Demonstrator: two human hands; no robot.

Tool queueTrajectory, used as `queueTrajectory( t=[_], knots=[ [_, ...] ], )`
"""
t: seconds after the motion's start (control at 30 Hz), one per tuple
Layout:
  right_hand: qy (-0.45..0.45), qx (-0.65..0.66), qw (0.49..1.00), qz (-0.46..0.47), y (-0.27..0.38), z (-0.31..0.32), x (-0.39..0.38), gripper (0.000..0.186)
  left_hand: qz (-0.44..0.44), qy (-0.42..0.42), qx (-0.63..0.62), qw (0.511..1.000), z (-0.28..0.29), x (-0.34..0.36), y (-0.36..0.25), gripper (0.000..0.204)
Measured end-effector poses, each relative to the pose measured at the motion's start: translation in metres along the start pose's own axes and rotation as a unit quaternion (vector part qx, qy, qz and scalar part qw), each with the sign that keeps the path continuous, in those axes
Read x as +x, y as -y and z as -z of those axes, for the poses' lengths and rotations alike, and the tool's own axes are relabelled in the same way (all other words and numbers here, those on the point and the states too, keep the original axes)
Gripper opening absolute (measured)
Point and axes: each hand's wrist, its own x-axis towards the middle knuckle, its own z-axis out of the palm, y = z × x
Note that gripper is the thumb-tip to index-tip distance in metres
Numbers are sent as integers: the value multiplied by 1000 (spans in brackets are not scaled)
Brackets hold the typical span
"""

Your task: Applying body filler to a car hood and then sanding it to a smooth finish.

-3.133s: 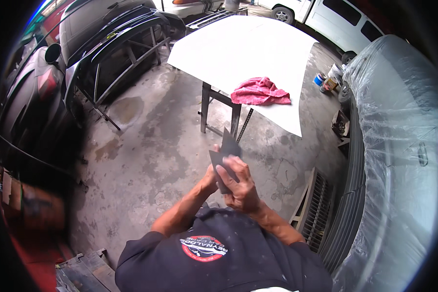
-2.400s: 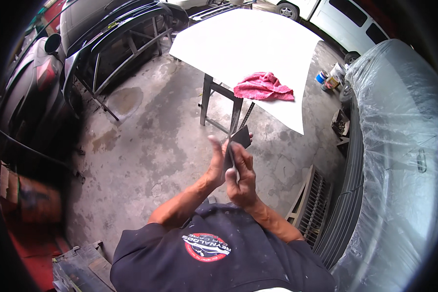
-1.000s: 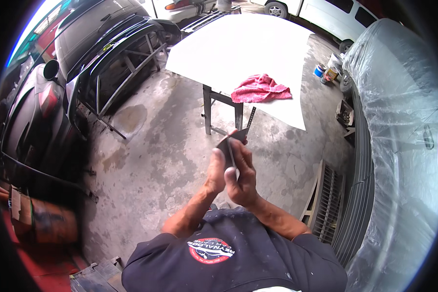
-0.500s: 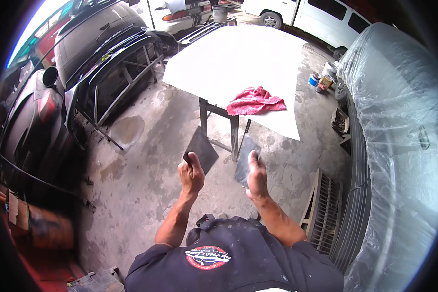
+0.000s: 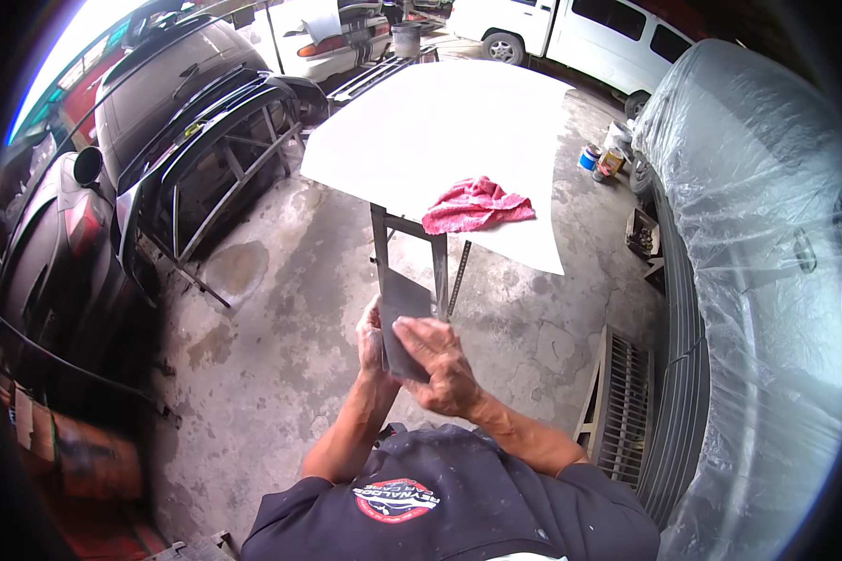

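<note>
A dark grey rectangular sheet, like sandpaper point(image 5: 404, 297), stands upright between my hands, in front of my chest. My left hand point(image 5: 370, 338) grips its left edge from behind, with most of its fingers hidden. My right hand point(image 5: 442, 366) lies across the lower face of the sheet, with its fingers pressed on it and its thumb out of sight. Only one sheet shows plainly now; whether a second lies behind it I cannot tell. Beyond my hands a crumpled red cloth point(image 5: 477, 206) rests on the near edge of a large white panel point(image 5: 421, 122).
A dark metal stand point(image 5: 381, 248) supports the white panel. Dark car body parts on a frame point(image 5: 243, 168) stand at left. A plastic-covered vehicle point(image 5: 748, 187) fills the right side, near a slatted grille point(image 5: 624, 388) and paint cans point(image 5: 589, 157). A white van point(image 5: 589, 37) stands at the back.
My hands were apart, each with a flat piece, dark in the left and lighter grey in the right. They have come together, and my right fingers now cross the dark sheet.
</note>
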Motion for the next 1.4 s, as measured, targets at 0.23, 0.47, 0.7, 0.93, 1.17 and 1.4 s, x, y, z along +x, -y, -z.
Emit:
queueTrajectory(
  t=[0.23,0.47,0.7,0.93,1.17,1.4],
  knots=[
    [70,202,977,13,7,10,-20,63,56,146,-57,986,-24,-4,-20,102],
    [-189,191,963,-36,5,-8,-2,48,28,180,117,976,-37,-15,-5,67],
    [-245,423,806,-332,-55,31,19,50,21,78,212,974,4,-40,19,31],
    [-49,257,960,-104,5,-9,-15,47,52,-26,113,992,38,-10,21,36],
    [-55,262,955,-130,3,-12,-19,53,114,9,-33,993,11,-23,18,72],
    [-49,172,983,-47,13,-15,-32,50,-1,-2,117,993,-5,-19,26,90]
  ],
)
